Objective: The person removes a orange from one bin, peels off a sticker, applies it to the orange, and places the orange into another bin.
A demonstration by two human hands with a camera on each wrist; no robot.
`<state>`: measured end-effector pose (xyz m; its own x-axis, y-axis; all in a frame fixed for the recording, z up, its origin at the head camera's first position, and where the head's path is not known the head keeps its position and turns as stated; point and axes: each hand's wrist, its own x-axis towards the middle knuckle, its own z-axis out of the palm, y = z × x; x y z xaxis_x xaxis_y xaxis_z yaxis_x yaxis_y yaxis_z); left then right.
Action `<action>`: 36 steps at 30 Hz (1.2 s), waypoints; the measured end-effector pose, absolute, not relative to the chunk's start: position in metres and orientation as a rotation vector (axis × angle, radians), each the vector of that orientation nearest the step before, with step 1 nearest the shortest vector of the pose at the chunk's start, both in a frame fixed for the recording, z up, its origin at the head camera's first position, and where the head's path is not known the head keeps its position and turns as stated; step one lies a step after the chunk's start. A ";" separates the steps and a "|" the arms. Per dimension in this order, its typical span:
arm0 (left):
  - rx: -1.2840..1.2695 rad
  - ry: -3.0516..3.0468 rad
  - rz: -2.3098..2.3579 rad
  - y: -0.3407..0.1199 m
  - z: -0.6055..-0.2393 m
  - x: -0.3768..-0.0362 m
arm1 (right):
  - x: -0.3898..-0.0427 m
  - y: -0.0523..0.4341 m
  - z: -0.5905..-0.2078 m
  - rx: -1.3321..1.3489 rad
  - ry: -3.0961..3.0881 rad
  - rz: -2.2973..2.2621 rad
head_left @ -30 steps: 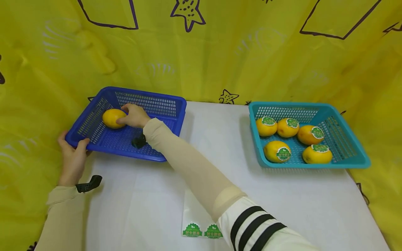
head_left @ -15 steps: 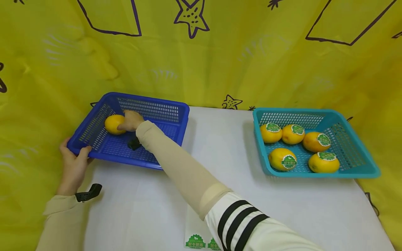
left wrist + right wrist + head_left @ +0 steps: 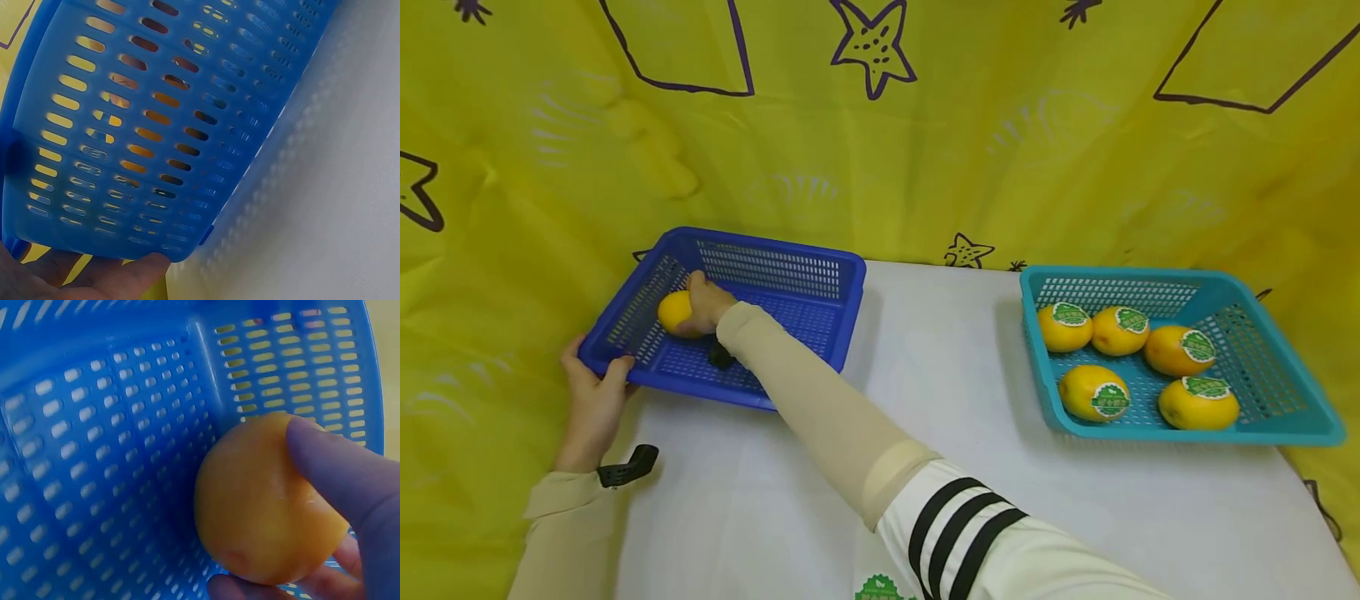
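Observation:
In the head view my right hand (image 3: 707, 305) reaches into the blue plastic basket (image 3: 700, 395) and grips a lemon (image 3: 673, 312) near its left end. The right wrist view shows the thumb across one side of this smooth yellow-orange lemon (image 3: 262, 506) and fingertips curled under the other. No sticker shows on the side facing that camera. My left hand (image 3: 593, 407) holds the front left corner of the basket, thumb over the rim. In the left wrist view the fingers (image 3: 140, 275) lie along the outside of the slotted wall (image 3: 147, 119).
At the right stands a turquoise basket (image 3: 1292, 437) with several lemons (image 3: 1093, 392) bearing green-and-white stickers. A sheet with a green sticker (image 3: 880, 588) lies at the front of the white table (image 3: 947, 350), partly under my right sleeve. A yellow cloth (image 3: 925, 167) hangs behind.
My right hand has shifted slightly left and now wraps further round the lemon, covering more of it. My left hand keeps its hold on the basket corner. The whole head view has shifted.

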<state>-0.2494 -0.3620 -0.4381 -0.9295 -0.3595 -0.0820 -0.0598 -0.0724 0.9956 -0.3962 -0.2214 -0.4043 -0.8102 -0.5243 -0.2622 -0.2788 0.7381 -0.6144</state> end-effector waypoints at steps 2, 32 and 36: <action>0.444 -1.989 -2.114 -0.359 -0.438 -0.251 | -0.397 -0.218 -0.405 -0.644 2.535 -0.763; 0.481 -1.921 -2.082 -0.352 -0.440 -0.246 | -0.321 -0.059 -0.341 -1.107 2.328 -1.432; 0.473 -1.913 -2.092 -0.352 -0.439 -0.245 | -0.303 -0.029 -0.340 -1.113 2.329 -1.499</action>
<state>-0.2446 -0.3516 -0.4387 -0.9111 -0.4079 -0.0592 -0.0227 -0.0937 0.9953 -0.3030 -0.0285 -0.3401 -0.7114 -0.6564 0.2511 -0.5004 0.2221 -0.8368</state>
